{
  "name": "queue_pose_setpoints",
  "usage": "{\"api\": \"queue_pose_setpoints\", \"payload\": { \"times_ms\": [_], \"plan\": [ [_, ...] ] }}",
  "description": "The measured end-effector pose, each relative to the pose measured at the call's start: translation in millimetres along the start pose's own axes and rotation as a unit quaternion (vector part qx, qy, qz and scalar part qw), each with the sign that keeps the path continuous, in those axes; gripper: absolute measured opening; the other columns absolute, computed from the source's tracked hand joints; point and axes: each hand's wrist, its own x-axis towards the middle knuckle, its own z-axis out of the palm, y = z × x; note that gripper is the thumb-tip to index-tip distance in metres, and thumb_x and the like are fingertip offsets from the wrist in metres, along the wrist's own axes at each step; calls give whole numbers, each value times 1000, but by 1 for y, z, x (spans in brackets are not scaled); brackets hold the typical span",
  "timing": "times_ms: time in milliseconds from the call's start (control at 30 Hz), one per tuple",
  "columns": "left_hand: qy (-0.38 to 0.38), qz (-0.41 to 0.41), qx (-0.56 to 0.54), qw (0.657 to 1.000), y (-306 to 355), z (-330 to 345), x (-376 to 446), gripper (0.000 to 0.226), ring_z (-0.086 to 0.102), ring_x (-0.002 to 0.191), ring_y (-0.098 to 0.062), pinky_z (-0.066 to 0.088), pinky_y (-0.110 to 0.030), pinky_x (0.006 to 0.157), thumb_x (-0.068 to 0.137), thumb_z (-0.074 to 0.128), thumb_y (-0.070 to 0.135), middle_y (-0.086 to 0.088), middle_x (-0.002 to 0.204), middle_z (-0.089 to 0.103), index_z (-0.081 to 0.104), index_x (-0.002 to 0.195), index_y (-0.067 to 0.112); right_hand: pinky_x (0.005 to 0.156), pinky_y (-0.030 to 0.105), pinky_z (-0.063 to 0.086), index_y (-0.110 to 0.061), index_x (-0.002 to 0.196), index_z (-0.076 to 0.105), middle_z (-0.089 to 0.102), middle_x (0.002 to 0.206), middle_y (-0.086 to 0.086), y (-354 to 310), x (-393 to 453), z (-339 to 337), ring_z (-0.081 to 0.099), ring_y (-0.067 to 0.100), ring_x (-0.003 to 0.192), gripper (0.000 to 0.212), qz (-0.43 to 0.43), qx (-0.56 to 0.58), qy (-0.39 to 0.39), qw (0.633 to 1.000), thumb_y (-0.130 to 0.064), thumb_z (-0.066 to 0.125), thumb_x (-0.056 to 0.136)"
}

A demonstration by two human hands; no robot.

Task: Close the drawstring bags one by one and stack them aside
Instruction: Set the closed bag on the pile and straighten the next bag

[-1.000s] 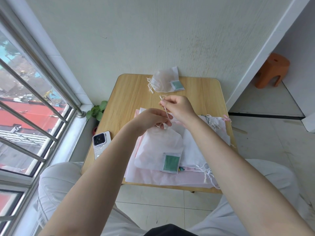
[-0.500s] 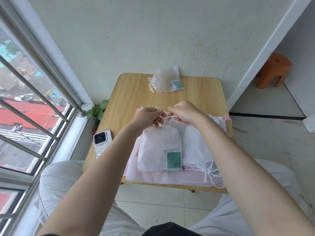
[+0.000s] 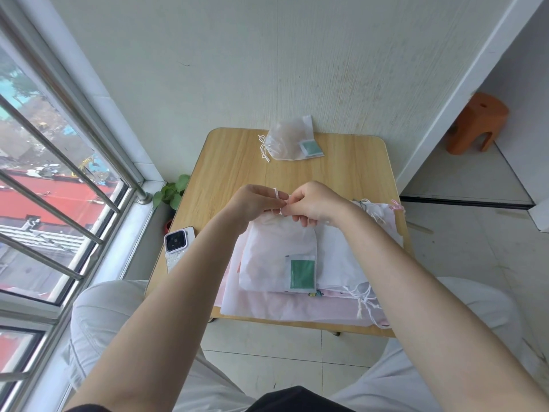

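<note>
- The left hand [image 3: 252, 203] and the right hand [image 3: 312, 205] meet above the middle of the table [image 3: 234, 162]; both pinch the white drawstring [image 3: 276, 193] with curled fingers.
- The string belongs to the top drawstring bag [image 3: 276, 254], white with a green label [image 3: 301, 273], which lies on the pile of open bags [image 3: 341, 263] at the near edge.
- One closed bag [image 3: 286, 141] lies apart at the far edge, near the wall.
- A phone [image 3: 178, 245] lies on the left edge of the table.
</note>
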Motion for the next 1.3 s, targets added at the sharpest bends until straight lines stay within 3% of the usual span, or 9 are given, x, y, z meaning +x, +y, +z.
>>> {"api": "queue_pose_setpoints", "payload": {
  "times_ms": [133, 200, 300, 467, 600, 733, 833, 1167, 1300],
  "plan": [
    [0, 1, 34, 999, 3, -2, -3, 16, 61, 72, -18, 53, -36, 85, 78, 77, 9, -13, 81, 71, 79, 93, 15, 71, 28, 48, -8, 84, 74, 72, 82, 8, 2, 0, -9, 60, 11, 75, 20, -33, 7, 66, 997, -25, 63, 87],
    [-4, 9, 39, 999, 5, -1, -5, 20, 63, 74, -17, 53, -34, 86, 79, 76, 6, -11, 84, 72, 77, 98, 13, 68, 26, 50, -13, 86, 71, 73, 87, 5, 6, 4, -10, 64, 12, 80, 14, -35, 47, 118, 991, -16, 57, 89],
    [-5, 34, 78, 996, 8, 4, -6, 21, 68, 84, -17, 54, -30, 87, 79, 74, 3, -11, 94, 75, 75, 97, 13, 61, 17, 45, -12, 99, 68, 73, 88, 5, 11, 8, -5, 64, 13, 80, 13, -22, 101, 63, 993, -10, 59, 91],
    [85, 89, 213, 969, 4, 11, 0, 18, 70, 88, -18, 55, -29, 84, 74, 79, 9, 3, 87, 74, 73, 91, 12, 79, 30, 42, -10, 104, 68, 69, 81, 3, 21, 13, -1, 60, 12, 74, 14, 13, 179, 0, 984, -13, 64, 90],
    [138, 153, 216, 954, -1, 18, -5, 12, 69, 81, -12, 52, -22, 76, 77, 80, 11, 4, 86, 74, 72, 86, 12, 63, 22, 47, 1, 112, 66, 65, 80, 6, 23, 15, -1, 58, 14, 70, 24, 48, 241, -26, 969, -10, 65, 90],
    [171, 155, 157, 960, -8, 23, -8, 10, 68, 73, -14, 53, -27, 73, 76, 77, 8, 5, 73, 72, 71, 77, 17, 56, 21, 48, -2, 95, 70, 63, 78, 6, 26, 13, -3, 58, 12, 64, 8, 66, 289, -101, 950, -5, 65, 90],
    [165, 140, 108, 970, -9, 24, -10, 8, 66, 70, -10, 51, -24, 70, 78, 77, 9, 1, 75, 73, 73, 79, 16, 64, 23, 47, -7, 93, 70, 64, 82, 5, 30, 13, -5, 59, 13, 70, 6, 71, 293, -116, 946, -7, 66, 88],
    [156, 69, 31, 985, -11, 22, -11, 10, 69, 76, -15, 56, -36, 78, 77, 81, 10, 0, 80, 75, 76, 80, 19, 58, 26, 39, -17, 58, 42, 51, 66, 1, 24, 15, -4, 51, 16, 59, 32, 93, 377, -27, 921, -18, 45, 89],
    [163, 40, 5, 986, -15, 19, -12, 7, 69, 77, -16, 55, -32, 77, 77, 81, 11, -2, 81, 75, 77, 82, 15, 72, 32, 45, -18, 56, 38, 55, 70, 5, 27, 19, -7, 61, 21, 72, 41, 63, 506, 67, 858, -23, 54, 94]
  ]
}}
